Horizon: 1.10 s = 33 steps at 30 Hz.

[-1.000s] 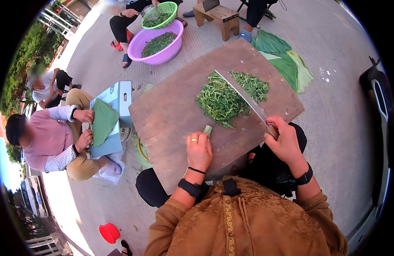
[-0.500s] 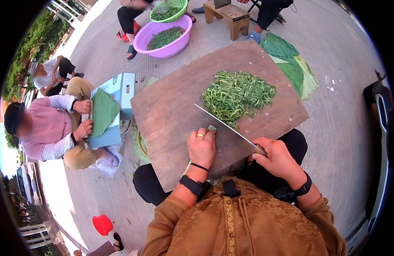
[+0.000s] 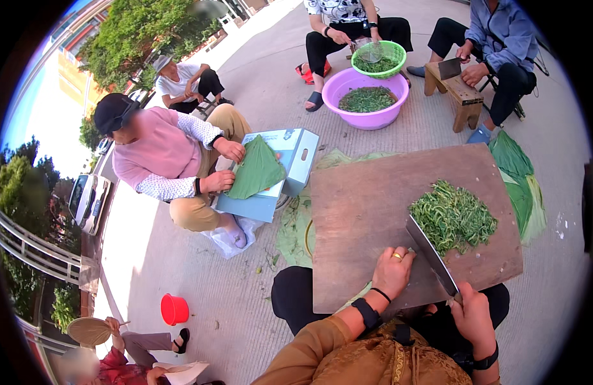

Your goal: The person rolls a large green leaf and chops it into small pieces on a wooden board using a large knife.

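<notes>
A worn wooden board (image 3: 360,199) rests across my lap, with a pile of chopped greens (image 3: 450,215) on its right half. My right hand (image 3: 473,317) is wrapped round the handle of a large knife (image 3: 430,250), whose blade stands along the near-left edge of the pile. My left hand (image 3: 392,269), with a ring on it, is closed low on the board left of the blade; a small pale green piece shows at its fingertips, mostly hidden.
A co-worker (image 3: 155,147) smooths a large leaf (image 3: 254,170) on a blue box (image 3: 296,167). Others sit beyond around a purple basin (image 3: 367,119), a green colander (image 3: 380,70) and a wooden stool (image 3: 466,96). Spread leaves (image 3: 514,186) and a red bucket (image 3: 174,308) lie on the paving.
The view has turned leftward and up, shifting the board right and lower and showing more of the co-workers. The knife, earlier above and over the greens, now stands at their near-left edge.
</notes>
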{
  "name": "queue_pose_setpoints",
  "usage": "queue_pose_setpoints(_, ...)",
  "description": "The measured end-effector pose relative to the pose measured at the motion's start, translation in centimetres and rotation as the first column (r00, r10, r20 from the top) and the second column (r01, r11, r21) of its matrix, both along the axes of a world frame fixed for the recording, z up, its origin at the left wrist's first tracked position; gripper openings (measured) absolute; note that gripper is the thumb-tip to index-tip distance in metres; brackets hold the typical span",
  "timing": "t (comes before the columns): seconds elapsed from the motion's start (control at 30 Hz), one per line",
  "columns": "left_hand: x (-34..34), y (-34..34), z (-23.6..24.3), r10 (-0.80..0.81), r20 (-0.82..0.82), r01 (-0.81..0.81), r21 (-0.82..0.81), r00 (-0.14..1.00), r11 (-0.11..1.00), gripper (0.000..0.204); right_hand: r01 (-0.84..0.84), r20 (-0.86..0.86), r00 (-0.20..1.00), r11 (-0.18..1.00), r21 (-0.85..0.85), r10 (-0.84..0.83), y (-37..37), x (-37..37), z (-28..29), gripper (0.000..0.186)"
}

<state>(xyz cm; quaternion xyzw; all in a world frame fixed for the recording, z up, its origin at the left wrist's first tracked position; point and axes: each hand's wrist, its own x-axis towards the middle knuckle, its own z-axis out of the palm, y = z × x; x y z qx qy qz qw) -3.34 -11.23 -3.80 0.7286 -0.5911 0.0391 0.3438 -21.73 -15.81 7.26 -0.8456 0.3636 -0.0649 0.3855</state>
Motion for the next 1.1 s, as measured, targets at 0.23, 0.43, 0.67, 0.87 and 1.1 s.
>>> queue_pose_setpoints(0.23, -0.3, 0.3, -1.0, 0.056, 0.010, -0.056, 0.022, 0.998, 0.998, 0.019, -0.088, -0.207, 0.976, 0.989, -0.120, 0.062, 0.1, 0.2, -2.0, 0.020)
queue_pose_setpoints(0.43, -0.5, -0.2, -1.1, 0.048, 0.070, -0.049, 0.012, 0.996, 0.999, 0.023, -0.122, -0.259, 0.963, 0.975, -0.186, 0.071, -0.2, 0.6, -1.8, 0.022)
queue_pose_setpoints(0.67, -0.4, -0.2, -1.0, 0.029, 0.034, -0.029, 0.006, 0.999, 1.000, 0.022, -0.053, -0.237, 0.972, 0.972, -0.229, -0.003, -0.7, 0.9, -1.5, 0.017)
queue_pose_setpoints(0.87, -0.5, -0.1, -0.8, 0.025, 0.047, -0.025, -0.002, 0.999, 1.000, 0.021, 0.000, -0.212, 0.976, 0.973, -0.230, -0.050, -0.5, 1.1, -1.7, 0.015)
queue_pose_setpoints(1.1, -0.4, -0.2, -1.1, 0.013, 0.034, -0.013, 0.002, 0.999, 1.000, 0.018, 0.011, -0.242, 0.968, 0.973, -0.231, -0.068, -0.5, 1.2, -1.7, 0.015)
